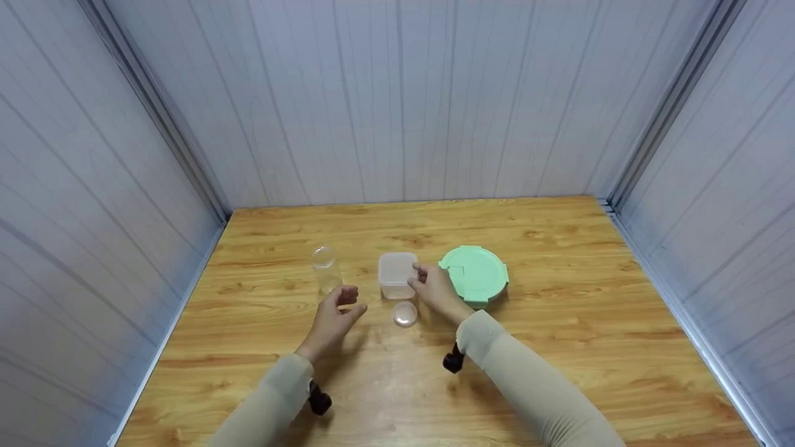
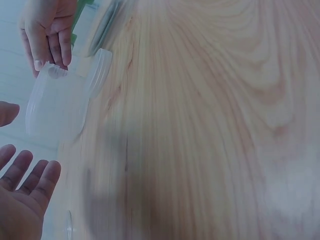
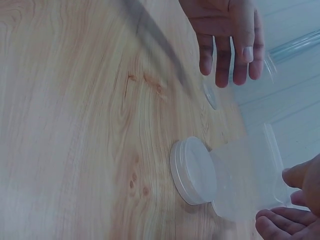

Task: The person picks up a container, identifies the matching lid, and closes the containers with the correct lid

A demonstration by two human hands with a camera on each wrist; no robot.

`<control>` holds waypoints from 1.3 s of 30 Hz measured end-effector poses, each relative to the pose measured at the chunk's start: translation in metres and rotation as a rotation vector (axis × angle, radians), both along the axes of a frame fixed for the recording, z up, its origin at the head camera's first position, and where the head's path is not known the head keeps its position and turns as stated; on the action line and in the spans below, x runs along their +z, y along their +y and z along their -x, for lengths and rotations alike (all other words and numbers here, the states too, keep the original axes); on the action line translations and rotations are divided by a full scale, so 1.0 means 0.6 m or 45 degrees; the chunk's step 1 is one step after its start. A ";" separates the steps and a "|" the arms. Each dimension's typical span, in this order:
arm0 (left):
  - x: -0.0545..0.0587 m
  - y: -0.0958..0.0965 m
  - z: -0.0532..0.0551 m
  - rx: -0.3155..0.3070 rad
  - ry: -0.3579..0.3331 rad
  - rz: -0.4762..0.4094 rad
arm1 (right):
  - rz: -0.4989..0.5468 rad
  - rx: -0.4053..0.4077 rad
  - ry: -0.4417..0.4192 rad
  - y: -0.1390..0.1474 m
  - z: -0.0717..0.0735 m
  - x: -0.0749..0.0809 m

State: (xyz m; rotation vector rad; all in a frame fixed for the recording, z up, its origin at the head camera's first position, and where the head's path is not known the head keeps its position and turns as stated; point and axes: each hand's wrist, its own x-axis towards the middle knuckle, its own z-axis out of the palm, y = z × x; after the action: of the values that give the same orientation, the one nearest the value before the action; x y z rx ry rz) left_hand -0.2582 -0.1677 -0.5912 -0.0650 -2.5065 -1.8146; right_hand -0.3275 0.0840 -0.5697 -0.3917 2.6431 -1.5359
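Note:
A square translucent plastic container (image 1: 397, 270) stands upright mid-table. My right hand (image 1: 438, 290) is at its right side, thumb and fingers apart around the corner by the rim; in the left wrist view, these fingers (image 2: 64, 47) appear to touch it. My left hand (image 1: 334, 318) hovers to the left, fingers spread, with nothing in it. Just beyond that hand stands a clear cylindrical jar (image 1: 325, 268), its lower part partly hidden by the fingers. In front of the square container lies a round translucent lid (image 1: 405, 314), which the right wrist view shows close up.
A round container with a mint-green clip lid (image 1: 477, 273) stands right of the right hand, partly hidden behind it. The wooden table (image 1: 397, 385) meets pale panelled walls (image 1: 397, 105) at the back and both sides.

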 end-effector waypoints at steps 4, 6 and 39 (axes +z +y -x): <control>-0.002 -0.012 -0.004 0.020 0.027 0.015 | -0.009 0.013 -0.018 0.002 0.001 0.001; -0.003 -0.018 -0.005 0.030 0.032 0.019 | -0.015 0.016 -0.030 0.002 0.001 0.002; -0.003 -0.087 0.022 0.301 -0.001 0.040 | -0.021 0.043 -0.004 0.004 0.000 -0.002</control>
State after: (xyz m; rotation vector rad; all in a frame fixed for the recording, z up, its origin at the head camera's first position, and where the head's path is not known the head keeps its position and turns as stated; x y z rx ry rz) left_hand -0.2716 -0.2202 -0.5932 0.2208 -2.4231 -1.6830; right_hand -0.3276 0.0862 -0.5706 -0.4307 2.6309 -1.5026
